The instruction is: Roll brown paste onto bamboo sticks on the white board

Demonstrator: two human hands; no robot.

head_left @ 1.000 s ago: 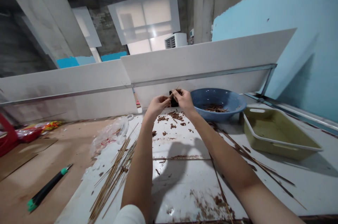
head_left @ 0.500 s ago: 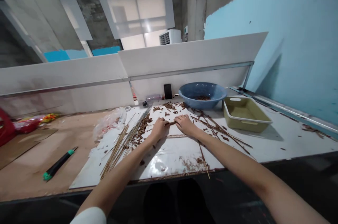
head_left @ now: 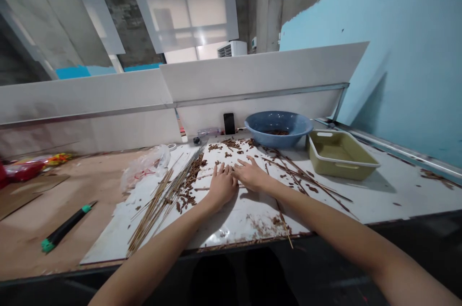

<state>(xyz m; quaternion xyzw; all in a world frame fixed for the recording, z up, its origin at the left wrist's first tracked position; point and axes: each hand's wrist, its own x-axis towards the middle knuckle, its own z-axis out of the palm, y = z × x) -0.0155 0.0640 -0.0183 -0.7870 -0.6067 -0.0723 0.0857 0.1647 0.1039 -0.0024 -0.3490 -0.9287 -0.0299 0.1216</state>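
Observation:
My left hand (head_left: 223, 184) lies palm down on the white board (head_left: 231, 214), fingers spread and pointing away from me. Beside it, touching or nearly touching, is my right hand (head_left: 250, 174), also flat with its fingers apart. A thin stick (head_left: 202, 189) shows at the left of my left hand; whatever is beneath the palms is hidden. Brown crumbly pieces (head_left: 231, 144) are scattered beyond the fingers. Bundled thin sticks (head_left: 149, 217) lie to the left, and more brown sticks (head_left: 306, 179) lie to the right.
A blue basin (head_left: 277, 140) holding brown bits stands at the back, with a green tray (head_left: 342, 167) right of it. A black phone (head_left: 229, 124) leans on the white partition (head_left: 260, 72). Left are a crumpled plastic bag (head_left: 144, 166) and a black-green tool (head_left: 67, 226).
Both hands have gone from gripping a short brown stick between them to lying flat with spread fingers. My left hand has come nearer to me and slightly right. The view has shifted a little.

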